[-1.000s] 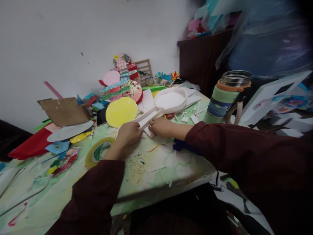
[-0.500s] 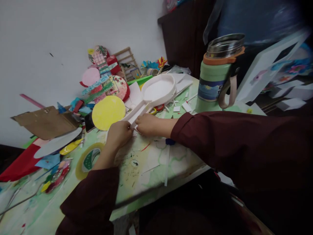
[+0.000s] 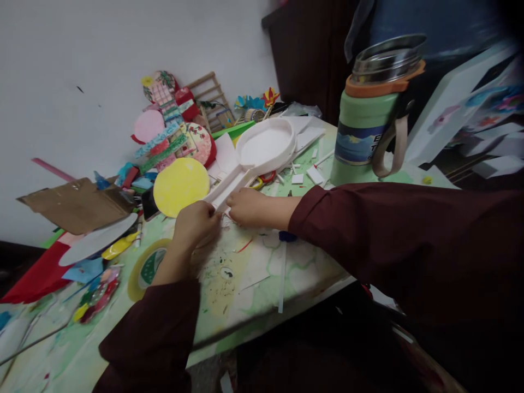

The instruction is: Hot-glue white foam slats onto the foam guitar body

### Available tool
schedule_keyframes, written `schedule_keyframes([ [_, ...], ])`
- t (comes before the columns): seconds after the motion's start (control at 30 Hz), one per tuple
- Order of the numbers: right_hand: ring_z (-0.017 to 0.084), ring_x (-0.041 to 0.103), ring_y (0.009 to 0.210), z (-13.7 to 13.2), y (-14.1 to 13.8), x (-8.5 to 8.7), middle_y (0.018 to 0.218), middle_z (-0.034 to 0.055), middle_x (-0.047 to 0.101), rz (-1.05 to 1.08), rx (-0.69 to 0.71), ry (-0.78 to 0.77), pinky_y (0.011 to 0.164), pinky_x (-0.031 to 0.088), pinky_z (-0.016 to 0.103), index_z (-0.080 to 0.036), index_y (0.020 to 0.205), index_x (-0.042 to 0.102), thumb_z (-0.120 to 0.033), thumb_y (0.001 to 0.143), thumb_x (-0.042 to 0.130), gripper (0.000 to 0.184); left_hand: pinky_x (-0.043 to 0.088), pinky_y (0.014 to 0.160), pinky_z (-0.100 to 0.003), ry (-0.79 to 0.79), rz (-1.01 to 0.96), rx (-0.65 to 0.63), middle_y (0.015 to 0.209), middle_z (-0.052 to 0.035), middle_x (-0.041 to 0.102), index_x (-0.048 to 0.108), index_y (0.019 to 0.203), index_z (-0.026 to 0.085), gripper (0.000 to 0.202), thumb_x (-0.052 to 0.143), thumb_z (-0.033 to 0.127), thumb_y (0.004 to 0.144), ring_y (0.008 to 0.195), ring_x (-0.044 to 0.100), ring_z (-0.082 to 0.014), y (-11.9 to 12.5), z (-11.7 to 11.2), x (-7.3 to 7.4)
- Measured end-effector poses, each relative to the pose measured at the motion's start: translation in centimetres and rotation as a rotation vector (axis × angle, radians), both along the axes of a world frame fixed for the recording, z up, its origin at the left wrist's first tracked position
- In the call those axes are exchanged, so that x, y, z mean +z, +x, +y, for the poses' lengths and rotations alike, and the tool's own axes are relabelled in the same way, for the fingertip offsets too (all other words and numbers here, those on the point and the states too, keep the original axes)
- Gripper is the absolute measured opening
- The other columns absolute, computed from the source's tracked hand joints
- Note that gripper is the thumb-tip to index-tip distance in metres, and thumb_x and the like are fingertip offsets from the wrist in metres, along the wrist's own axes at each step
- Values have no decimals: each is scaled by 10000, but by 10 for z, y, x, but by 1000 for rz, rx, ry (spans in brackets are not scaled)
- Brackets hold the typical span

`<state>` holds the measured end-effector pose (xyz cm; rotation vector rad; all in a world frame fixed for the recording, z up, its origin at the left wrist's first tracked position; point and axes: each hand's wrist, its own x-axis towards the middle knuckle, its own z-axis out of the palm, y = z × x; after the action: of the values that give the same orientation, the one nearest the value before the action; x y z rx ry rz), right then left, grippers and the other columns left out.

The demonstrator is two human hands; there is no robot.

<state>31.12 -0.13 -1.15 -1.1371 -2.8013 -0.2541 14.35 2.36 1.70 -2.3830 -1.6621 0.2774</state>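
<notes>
A white paddle-shaped craft piece (image 3: 266,143), with a round shallow body and a long channel-like neck, lies on the table, its neck pointing towards me. At the near end of that neck, my left hand (image 3: 197,224) is closed with its fingertips pinching the left side. My right hand (image 3: 248,207) is also closed, gripping the neck's right edge close by. The fingertips and the very end of the neck are partly hidden. Red and yellow scissors handles (image 3: 268,178) show just beyond my right hand. A yellow disc (image 3: 181,187) is beside the neck on the left.
A green open-topped bottle (image 3: 364,125) stands beyond my right forearm. White scraps (image 3: 315,174) lie near it. A tape roll (image 3: 149,268) sits by my left wrist. Paper crafts (image 3: 167,120) and brown cardboard (image 3: 77,204) crowd the wall side. A blue-ended glue stick (image 3: 282,275) lies near the table edge.
The camera view has shifted slightly, so the bottle appears higher and further right. Both hands keep their hold at the neck's near end, with hardly any movement.
</notes>
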Motion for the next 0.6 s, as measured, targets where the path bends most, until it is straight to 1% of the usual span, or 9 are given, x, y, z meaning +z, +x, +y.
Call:
schedule_keyframes([
  [0.17,280,563,978,1,-1,-1,1020,131,653,10,-2,10,746,427,385,-144,968,694,-178,883,426,283,377,553,-299,-6,-35,13,794,-105,706,712,784,193,374,459,468,785,732,632,-252,-1,-2,0],
  [0.27,271,563,975,1,-2,-1,1026,132,650,-3,-10,1,750,433,385,-143,988,683,-178,890,410,292,373,567,-299,-16,-95,7,835,-93,713,714,836,200,398,442,487,799,752,629,-242,-5,-3,-1],
  [0.37,264,558,976,1,-3,0,1029,134,647,-12,-22,-10,765,430,379,-141,984,685,-171,887,420,284,372,585,-300,-23,-145,-8,871,-85,716,711,878,201,390,427,459,807,781,627,-236,-8,-2,-2],
  [0.47,258,553,970,-1,-3,1,1013,143,647,-10,-25,-17,764,419,361,-126,942,697,-168,870,456,254,370,587,-303,-2,-148,-6,862,-90,713,709,853,195,367,436,434,793,786,625,-239,-10,0,-3],
  [0.6,260,543,979,-2,-1,2,1023,142,637,-5,-27,-15,757,412,356,-136,946,698,-186,859,482,238,378,591,-297,-24,-167,5,824,-83,709,709,814,198,347,460,437,780,757,622,-228,-9,3,-4],
])
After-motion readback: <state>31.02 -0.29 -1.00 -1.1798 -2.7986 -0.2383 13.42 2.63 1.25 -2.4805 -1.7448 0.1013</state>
